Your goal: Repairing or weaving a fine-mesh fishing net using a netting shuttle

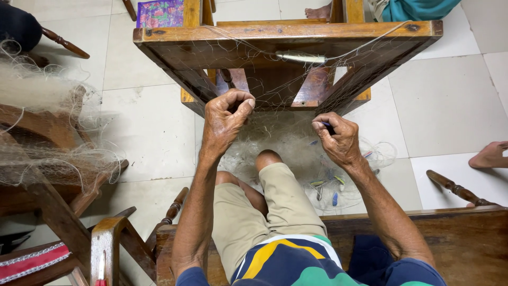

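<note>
A fine, nearly clear fishing net (288,140) hangs from a wooden frame (286,37) in front of me and pools on the floor past my knees. My left hand (227,119) is closed, pinching the net's mesh just below the frame. My right hand (336,139) is closed on a small dark netting tool, its tip showing between thumb and fingers, with mesh around it. A pale netting needle (300,57) lies along the frame's top bar with line running from it.
A heap of net (42,106) drapes over a wooden chair at left. Small coloured floats (328,188) lie in the net on the tiled floor. Other people's bare feet show at the top (319,11) and right edge (489,155). I sit on a wooden bench (465,238).
</note>
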